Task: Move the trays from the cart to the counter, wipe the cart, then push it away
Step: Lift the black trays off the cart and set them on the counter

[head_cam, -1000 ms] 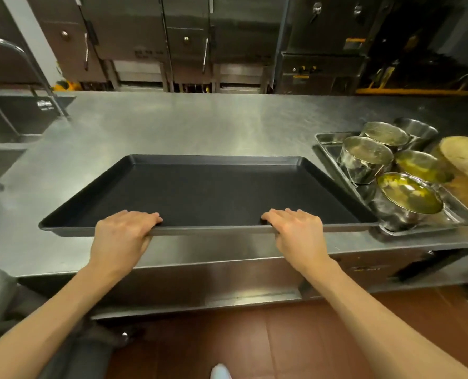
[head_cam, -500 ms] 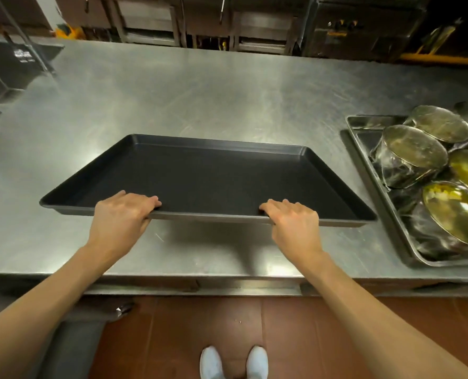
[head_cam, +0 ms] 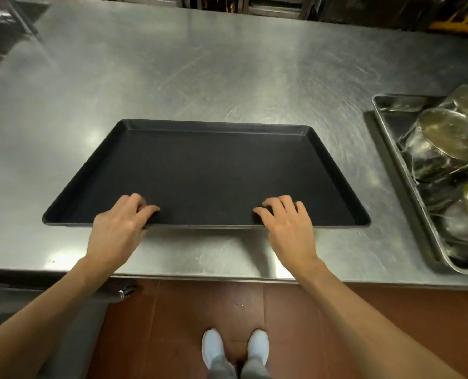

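Here we see a black tray (head_cam: 213,173) lying flat on the steel table (head_cam: 227,72), near its front edge. Our left hand (head_cam: 118,228) and right hand (head_cam: 290,228) rest on the tray's near rim, the grip loosening, fingers draped over the edge rather than clamped. To finish well, we judge both hands should let go evenly, keeping the tray well apart from the metal pan (head_cam: 408,160) of tins (head_cam: 446,140) at right.
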The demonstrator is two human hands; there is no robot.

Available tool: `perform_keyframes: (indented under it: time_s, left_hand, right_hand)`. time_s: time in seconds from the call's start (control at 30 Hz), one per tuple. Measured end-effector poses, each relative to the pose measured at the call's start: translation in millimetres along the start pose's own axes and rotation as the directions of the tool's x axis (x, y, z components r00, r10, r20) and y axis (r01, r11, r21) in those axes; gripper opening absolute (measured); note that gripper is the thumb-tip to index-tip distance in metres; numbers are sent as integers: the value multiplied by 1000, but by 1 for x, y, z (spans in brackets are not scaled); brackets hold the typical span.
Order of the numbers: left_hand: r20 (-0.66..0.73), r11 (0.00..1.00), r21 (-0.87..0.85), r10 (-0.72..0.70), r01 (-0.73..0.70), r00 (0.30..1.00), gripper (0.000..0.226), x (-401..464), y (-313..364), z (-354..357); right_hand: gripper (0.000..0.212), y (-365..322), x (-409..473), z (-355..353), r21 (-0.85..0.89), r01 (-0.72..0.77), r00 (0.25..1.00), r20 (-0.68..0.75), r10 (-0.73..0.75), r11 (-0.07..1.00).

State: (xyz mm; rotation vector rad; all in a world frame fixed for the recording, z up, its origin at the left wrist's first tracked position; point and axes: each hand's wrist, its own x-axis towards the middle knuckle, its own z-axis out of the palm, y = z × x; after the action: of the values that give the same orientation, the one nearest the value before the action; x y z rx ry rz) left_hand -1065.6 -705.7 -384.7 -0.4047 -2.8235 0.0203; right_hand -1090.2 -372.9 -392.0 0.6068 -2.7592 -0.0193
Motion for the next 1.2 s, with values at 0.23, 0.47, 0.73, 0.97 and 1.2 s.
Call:
perform_keyframes:
  time_s: [0.23,0.47,0.73,0.97,1.2]
  left_hand:
    - [84,974,37,222,-225,971,45,-16,-21,52]
    - [77,969,-8,246,-246,966,68,-28,-17,87]
    - [241,980,-179,130,-88,962,70,-32,-12,80]
    - [184,441,-830,-364,343,913,36,8,14,-23]
    - [70,-29,-997,-588,65,806,53,-21,28,-185]
  right_hand:
    - [54,-14,-28,50,27,11,993,115,-14,1000]
    - [44,-10,-43,78,162,54,987,139,-77,985]
    - [53,-16,-44,62,222,-76,916,400,-19,972]
    - [39,-45,21,-38,751,-447,879,268,393,486]
    - [37,-95,34,-195,990,-112,872,140,469,-88]
